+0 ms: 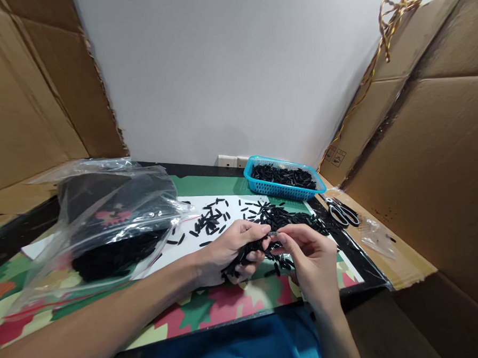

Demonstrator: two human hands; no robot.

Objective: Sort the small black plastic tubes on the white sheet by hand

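Note:
My left hand is closed around a clump of small black strips, some poking out below the palm. Between its thumb and the fingertips of my right hand sits one small dark grey strip, which the right hand pinches at its near end. Beyond the hands, a heap of the same black strips lies on white paper. A looser scatter of strips is left of that heap. What exactly the strips are cannot be made out.
A blue plastic basket of black strips stands at the back. On the left lies a clear zip bag with a black mass inside. Scissors and a small clear bag rest on the right. Cardboard walls flank the table.

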